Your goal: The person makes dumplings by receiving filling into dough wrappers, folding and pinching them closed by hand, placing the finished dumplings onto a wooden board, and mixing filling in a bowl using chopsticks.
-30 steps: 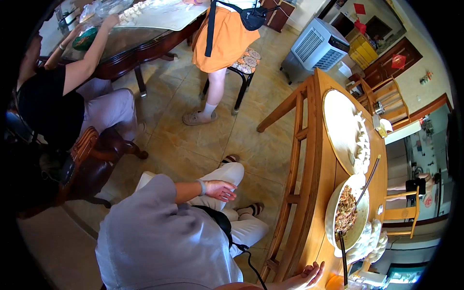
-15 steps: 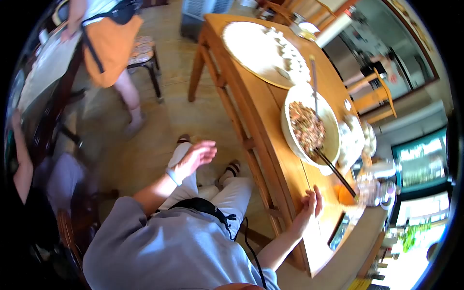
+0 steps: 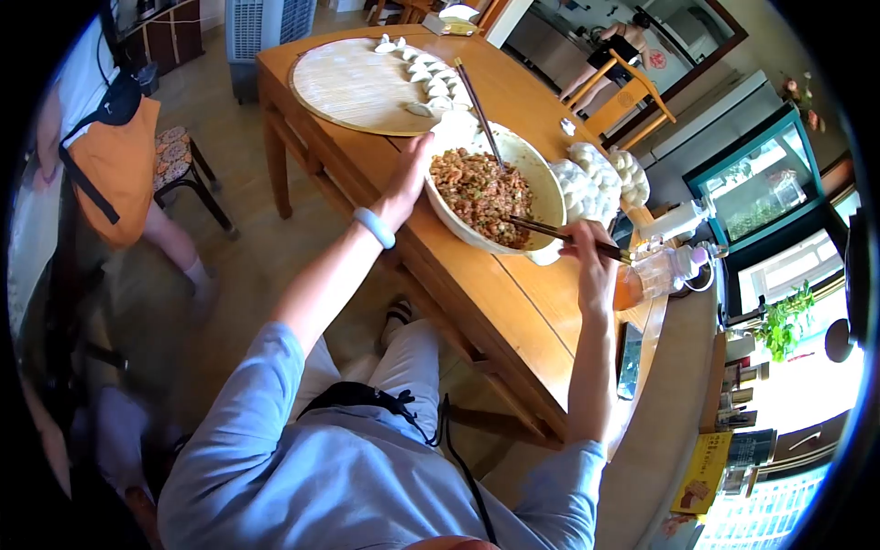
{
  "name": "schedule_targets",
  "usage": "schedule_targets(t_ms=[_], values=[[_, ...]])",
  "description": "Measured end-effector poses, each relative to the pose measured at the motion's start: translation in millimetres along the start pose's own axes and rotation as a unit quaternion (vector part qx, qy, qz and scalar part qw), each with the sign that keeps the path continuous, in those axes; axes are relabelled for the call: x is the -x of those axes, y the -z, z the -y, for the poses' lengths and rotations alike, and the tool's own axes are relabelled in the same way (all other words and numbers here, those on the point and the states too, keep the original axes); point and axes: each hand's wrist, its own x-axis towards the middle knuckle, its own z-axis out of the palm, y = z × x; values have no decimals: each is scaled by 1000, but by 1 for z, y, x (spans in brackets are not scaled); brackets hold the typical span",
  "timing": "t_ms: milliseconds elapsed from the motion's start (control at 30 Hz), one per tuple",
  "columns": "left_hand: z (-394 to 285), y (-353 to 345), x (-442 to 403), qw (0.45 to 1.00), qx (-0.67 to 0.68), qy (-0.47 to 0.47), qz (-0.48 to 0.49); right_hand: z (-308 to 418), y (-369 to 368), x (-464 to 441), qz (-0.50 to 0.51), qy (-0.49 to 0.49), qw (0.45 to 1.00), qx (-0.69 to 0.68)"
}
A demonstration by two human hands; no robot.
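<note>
A large white bowl (image 3: 546,188) stands on the wooden table (image 3: 513,298), partly filled with minced filling (image 3: 481,194). My left hand (image 3: 411,176) holds the bowl by its left side, near the rim. In my right hand (image 3: 591,259) is a pair of dark chopsticks (image 3: 539,226), their tips in the filling. Another pair of chopsticks (image 3: 478,105) leans in the bowl from the far side. Beyond the bowl lies a round woven tray (image 3: 353,87) with several dumplings (image 3: 440,84) along its right edge.
Bags of white round items (image 3: 587,183) sit right of the bowl. Near my right hand are a bottle with orange liquid (image 3: 646,278) and a phone (image 3: 630,353). A person in orange shorts (image 3: 119,170) stands at left by a stool (image 3: 174,151); another person (image 3: 623,50) is in the far room.
My left hand has moved from the air to the bowl's side. My right hand has lifted off the table and taken the chopsticks. The view has shifted, showing the table further left.
</note>
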Motion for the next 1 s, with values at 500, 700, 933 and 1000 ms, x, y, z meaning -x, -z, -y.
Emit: schedule_targets(t_ms=[500, 700, 933, 1000], values=[[1, 2, -7, 995, 69, 3, 66, 26, -2, -35, 53, -46, 997, 11], [-5, 1, -5, 997, 62, 5, 56, 37, -17, -45, 71, 34, 996, -29], [-3, 3, -6, 995, 82, 16, 55, 25, -5, -44, 178, 16, 983, 30], [-4, 2, -6, 995, 81, 11, 61, 39, 15, -43, 112, -25, 993, 16]])
